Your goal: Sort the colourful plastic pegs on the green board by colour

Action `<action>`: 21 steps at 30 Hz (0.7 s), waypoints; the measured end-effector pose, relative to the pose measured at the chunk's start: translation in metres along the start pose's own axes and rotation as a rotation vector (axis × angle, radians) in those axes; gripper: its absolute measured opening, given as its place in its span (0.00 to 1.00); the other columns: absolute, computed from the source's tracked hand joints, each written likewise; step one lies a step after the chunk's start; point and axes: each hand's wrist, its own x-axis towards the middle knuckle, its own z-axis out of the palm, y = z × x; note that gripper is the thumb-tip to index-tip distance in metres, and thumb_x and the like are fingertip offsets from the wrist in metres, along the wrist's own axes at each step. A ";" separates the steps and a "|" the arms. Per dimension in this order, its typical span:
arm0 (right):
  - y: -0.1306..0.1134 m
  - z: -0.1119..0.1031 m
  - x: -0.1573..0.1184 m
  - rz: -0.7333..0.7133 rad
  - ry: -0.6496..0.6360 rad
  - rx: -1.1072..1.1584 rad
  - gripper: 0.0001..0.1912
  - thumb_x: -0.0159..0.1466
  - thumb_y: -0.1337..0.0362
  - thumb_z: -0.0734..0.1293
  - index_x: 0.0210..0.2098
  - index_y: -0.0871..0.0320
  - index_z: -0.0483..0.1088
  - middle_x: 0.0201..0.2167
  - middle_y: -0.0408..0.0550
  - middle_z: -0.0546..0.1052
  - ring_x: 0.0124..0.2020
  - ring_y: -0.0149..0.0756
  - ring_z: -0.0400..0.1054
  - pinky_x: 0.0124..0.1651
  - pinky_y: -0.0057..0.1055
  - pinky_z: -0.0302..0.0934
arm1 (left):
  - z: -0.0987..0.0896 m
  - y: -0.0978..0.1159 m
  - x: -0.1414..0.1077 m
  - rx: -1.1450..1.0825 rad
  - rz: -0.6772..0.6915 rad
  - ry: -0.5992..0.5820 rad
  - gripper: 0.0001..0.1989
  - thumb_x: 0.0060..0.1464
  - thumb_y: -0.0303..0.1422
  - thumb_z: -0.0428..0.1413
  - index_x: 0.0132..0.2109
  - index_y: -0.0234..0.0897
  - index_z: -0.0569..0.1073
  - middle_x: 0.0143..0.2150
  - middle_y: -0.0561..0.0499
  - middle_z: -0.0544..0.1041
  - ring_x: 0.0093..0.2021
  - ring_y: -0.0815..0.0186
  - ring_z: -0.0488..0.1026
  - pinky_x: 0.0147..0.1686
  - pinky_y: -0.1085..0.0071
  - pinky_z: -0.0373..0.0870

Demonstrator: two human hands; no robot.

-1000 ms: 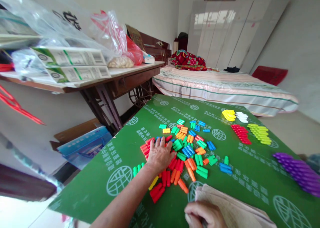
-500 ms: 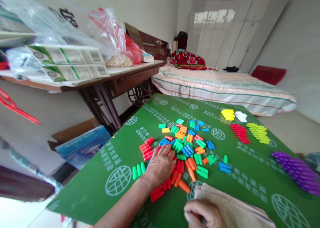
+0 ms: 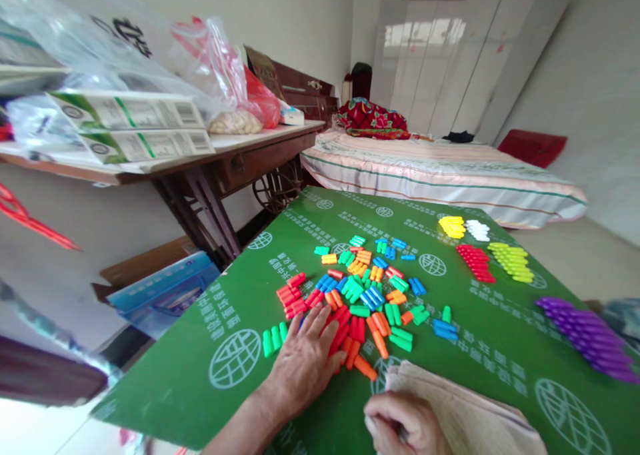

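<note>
At left, mind the three green pieces (image 3: 274,338), lying side by side on the green table (image 3: 200,402); avoid pushing them. With the left hand (image 3: 303,368), seen low over the near left part of the scattered pile, fingers extended and no clear grasp, press only softly on the red pieces (image 3: 341,332). Better to slide slowly, so as not to roll the orange pieces (image 3: 353,353) near the thumb. Farther right, note the right hand (image 3: 410,422), fingers curled closed at the folded cloth (image 3: 475,408); impossible to tell if holding something. Leave undisturbed the purple pieces (image 3: 585,338), well apart at right.
</note>
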 end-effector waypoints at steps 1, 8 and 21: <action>0.001 0.001 0.000 -0.008 0.008 0.009 0.08 0.59 0.66 0.63 0.25 0.55 0.70 0.15 0.38 0.68 0.15 0.25 0.58 0.21 0.20 0.54 | 0.002 0.001 -0.001 0.005 0.005 0.013 0.23 0.57 0.42 0.55 0.58 0.42 0.68 0.64 0.43 0.63 0.65 0.49 0.59 0.61 0.44 0.63; 0.000 0.002 0.004 -0.021 0.007 0.003 0.08 0.57 0.68 0.62 0.24 0.56 0.70 0.14 0.37 0.66 0.15 0.25 0.57 0.20 0.21 0.51 | 0.017 0.005 -0.004 0.059 0.078 0.165 0.22 0.57 0.41 0.55 0.57 0.39 0.69 0.62 0.41 0.66 0.62 0.50 0.63 0.58 0.48 0.68; -0.008 0.002 0.010 0.063 0.018 0.015 0.10 0.58 0.63 0.63 0.22 0.56 0.70 0.13 0.38 0.67 0.16 0.26 0.59 0.23 0.22 0.54 | 0.035 0.006 0.000 0.105 0.144 0.397 0.21 0.60 0.43 0.49 0.56 0.38 0.69 0.59 0.43 0.69 0.59 0.55 0.67 0.57 0.55 0.68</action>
